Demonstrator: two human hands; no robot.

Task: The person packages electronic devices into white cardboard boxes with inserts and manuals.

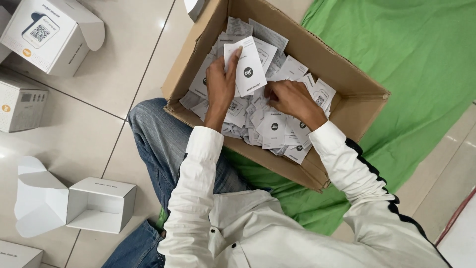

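A brown cardboard box (317,44) lies open in front of me, holding a loose heap of small white paper leaflets (277,126). My left hand (220,84) is inside the box and grips one white leaflet (248,67), raised above the heap. Beside it, my right hand (292,99) is dug into the pile, fingers curled among the papers; whether it grips one is hidden. Both arms wear white sleeves.
The box rests partly on a green cloth (416,54) and against my jeans-clad knee (158,134). On the tiled floor to the left stand several small white cartons: an open one (99,203), another with its flap up (47,34), a shut one (20,104).
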